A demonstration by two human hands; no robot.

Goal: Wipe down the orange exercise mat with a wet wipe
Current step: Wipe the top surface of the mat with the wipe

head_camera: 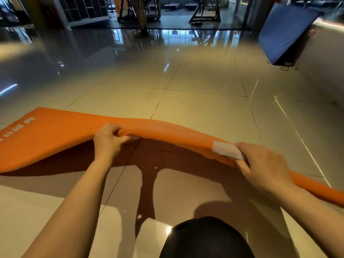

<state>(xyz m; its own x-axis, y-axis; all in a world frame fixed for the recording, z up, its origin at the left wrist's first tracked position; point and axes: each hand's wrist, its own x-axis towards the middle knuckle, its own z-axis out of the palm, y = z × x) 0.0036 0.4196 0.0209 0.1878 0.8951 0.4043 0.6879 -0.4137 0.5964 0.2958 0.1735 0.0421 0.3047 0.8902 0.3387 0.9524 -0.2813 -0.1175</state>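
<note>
The orange exercise mat lies across the tiled floor, white lettering near its left end. Its near long edge is lifted off the floor and casts a dark shadow underneath. My left hand grips that raised edge near the middle, fingers curled over it. My right hand grips the edge further right and pinches a white wet wipe flat against the mat's top. The mat's right end runs out of the picture at the lower right.
Glossy beige floor tiles stretch ahead. A blue mat leans against the right wall. Gym machines and a standing person's legs are far back. A dark rounded object sits at the bottom centre.
</note>
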